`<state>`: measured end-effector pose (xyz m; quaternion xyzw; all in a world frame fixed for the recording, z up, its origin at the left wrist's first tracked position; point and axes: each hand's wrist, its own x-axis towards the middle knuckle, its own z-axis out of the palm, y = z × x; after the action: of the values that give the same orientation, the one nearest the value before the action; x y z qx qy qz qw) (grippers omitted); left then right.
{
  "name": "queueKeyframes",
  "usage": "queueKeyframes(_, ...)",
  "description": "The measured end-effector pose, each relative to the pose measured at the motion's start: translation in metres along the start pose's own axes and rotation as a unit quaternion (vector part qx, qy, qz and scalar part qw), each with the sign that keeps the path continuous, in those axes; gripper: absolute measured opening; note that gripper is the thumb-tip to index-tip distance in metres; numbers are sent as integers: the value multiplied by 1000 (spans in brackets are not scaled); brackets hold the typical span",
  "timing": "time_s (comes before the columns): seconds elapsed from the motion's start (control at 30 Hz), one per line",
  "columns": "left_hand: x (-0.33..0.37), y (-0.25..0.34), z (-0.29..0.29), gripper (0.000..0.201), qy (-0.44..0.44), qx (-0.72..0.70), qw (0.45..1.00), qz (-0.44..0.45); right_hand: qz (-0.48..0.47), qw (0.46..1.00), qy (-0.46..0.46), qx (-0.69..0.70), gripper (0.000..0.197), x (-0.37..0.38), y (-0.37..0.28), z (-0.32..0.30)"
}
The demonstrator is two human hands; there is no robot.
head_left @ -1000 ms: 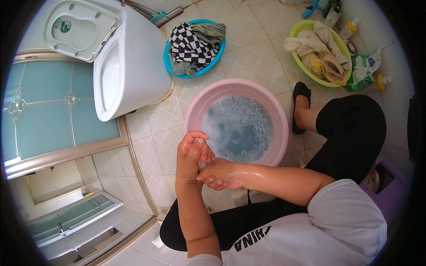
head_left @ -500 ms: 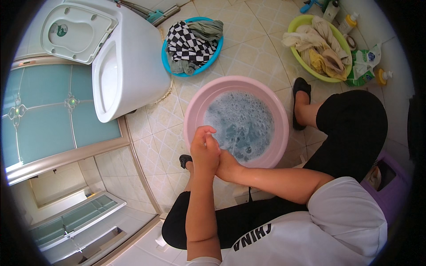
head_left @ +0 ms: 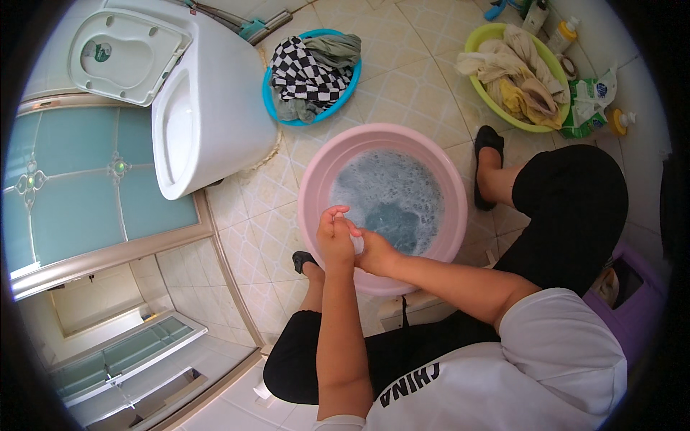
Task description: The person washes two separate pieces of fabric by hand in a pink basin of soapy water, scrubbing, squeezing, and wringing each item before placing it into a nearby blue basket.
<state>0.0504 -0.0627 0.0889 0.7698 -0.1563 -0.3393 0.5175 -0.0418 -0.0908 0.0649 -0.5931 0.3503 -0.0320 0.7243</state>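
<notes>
A pink basin [head_left: 456,188] of foamy, bluish water [head_left: 384,176] stands on the floor in front of me. Over its near left part, my left hand [head_left: 335,244] and my right hand [head_left: 379,254] are pressed together above the water. Between the palms shows a small whitish thing [head_left: 357,245], mostly covered, its kind too hidden to name. The fingers of my left hand curl over at the top. My right hand closes in from the right side, and its fingers are partly hidden.
A blue basin [head_left: 269,104] holds checkered and grey-green clothes; a yellow-green basin [head_left: 474,42] holds pale and yellow ones. Bottles [head_left: 564,34] and a green-white pouch [head_left: 591,100] line the right wall. A white toilet [head_left: 230,100] stands left. A purple stool-like object [head_left: 632,309] is behind my leg.
My hands have shifted slightly right and turned a little, and the whitish thing between them has come into view. The foam has spread differently, with a larger open patch of water near the hands.
</notes>
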Motion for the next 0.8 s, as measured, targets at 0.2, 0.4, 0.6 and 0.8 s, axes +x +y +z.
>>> queueKeyframes(0.2,-1,20,-19,25,-64,69,995,-15,-45,998,-50,-6,44,-4,-24,-4)
queueKeyframes(0.4,-12,47,-33,65,-169,-442,881,-24,181,847,-361,346,26,-11,-71,-23)
queueKeyframes(0.6,-11,62,-3,67,-350,-644,665,142,284,492,-486,665,26,-49,-97,-7)
queueKeyframes(0.8,-7,83,-10,48,-505,-590,534,335,194,478,-528,674,26,-64,-123,-11)
